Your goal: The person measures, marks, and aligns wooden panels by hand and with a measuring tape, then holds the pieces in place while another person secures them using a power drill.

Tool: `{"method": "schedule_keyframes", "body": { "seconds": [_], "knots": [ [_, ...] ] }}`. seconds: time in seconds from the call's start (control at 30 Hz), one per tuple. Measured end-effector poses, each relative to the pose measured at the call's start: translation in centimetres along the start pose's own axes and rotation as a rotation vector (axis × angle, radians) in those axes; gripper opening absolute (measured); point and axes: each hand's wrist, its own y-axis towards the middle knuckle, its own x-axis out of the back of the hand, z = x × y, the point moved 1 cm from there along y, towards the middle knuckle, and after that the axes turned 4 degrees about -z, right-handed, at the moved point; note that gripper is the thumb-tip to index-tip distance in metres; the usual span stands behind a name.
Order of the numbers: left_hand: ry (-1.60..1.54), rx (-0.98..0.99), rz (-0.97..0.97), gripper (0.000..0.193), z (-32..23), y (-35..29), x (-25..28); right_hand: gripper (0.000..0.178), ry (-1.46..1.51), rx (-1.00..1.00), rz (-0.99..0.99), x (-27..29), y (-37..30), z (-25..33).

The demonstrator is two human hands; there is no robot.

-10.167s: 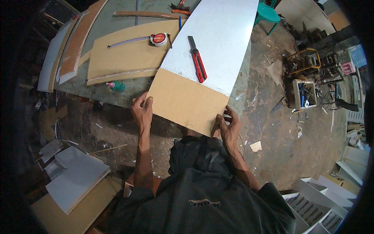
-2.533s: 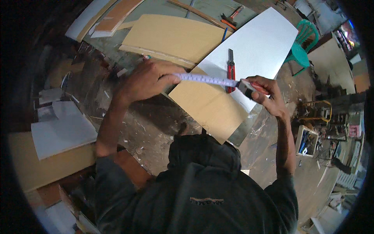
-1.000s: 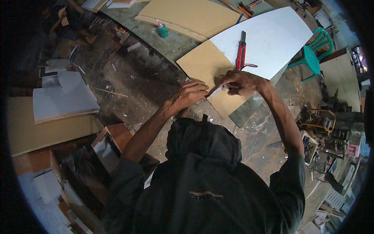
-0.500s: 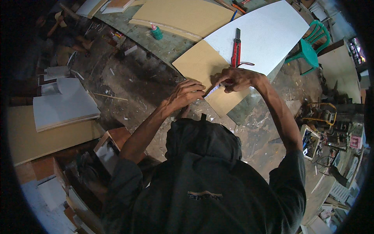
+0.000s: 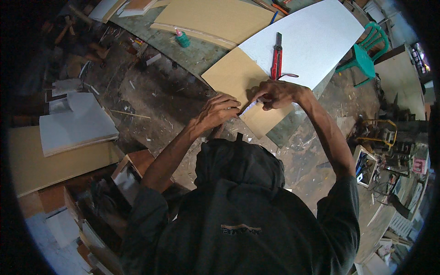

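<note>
My left hand (image 5: 221, 110) is closed at the near edge of a tan board (image 5: 231, 71), its fingertips pinching the end of a pale, marked measuring tape (image 5: 249, 108). The tape lies slantwise across the board between my two hands. Over the board my right hand (image 5: 276, 95) is curled round the tape's other end, with the index finger bent down toward the board; its palm side is hidden. Just beyond that hand, a red utility knife (image 5: 277, 57) with a dark end rests on a white panel (image 5: 305, 39), close to the tan board.
Larger tan boards (image 5: 215, 20) and a green glue bottle (image 5: 182, 39) lie on the worktable (image 5: 158, 34). A blue pen (image 5: 274, 18) is at the back. A green plastic chair (image 5: 363, 59) stands right. Stacked panels (image 5: 78, 121) are at left, and scraps litter the floor (image 5: 151, 96).
My hands hold almost the same place on the tape and board. The view has shifted very slightly; nothing has been taken up or let go.
</note>
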Motion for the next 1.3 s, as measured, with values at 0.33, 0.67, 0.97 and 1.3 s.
{"method": "schedule_keyframes", "body": {
  "seconds": [0.33, 0.67, 0.97, 1.3],
  "knots": [
    [-0.042, -0.012, -0.050, 0.014, 0.7, -1.2, -0.5, 0.059, 0.576, -0.083, -0.183, 3.7, 1.3, -1.7],
    [-0.049, -0.075, -0.152, 0.013, 2.0, -1.7, -4.1, 0.045, -0.340, -0.264, -0.832, 8.6, 14.8, -7.5],
    [-0.010, -0.086, -0.210, 0.013, 0.4, -1.7, -4.1, 0.040, -0.267, -0.369, -1.105, 9.3, 17.3, -11.7],
    [0.031, 0.393, -0.113, 0.064, 7.6, -2.2, 7.5, 0.021, 0.244, -0.952, -1.624, -6.4, -9.5, 1.8]
  ]
}}
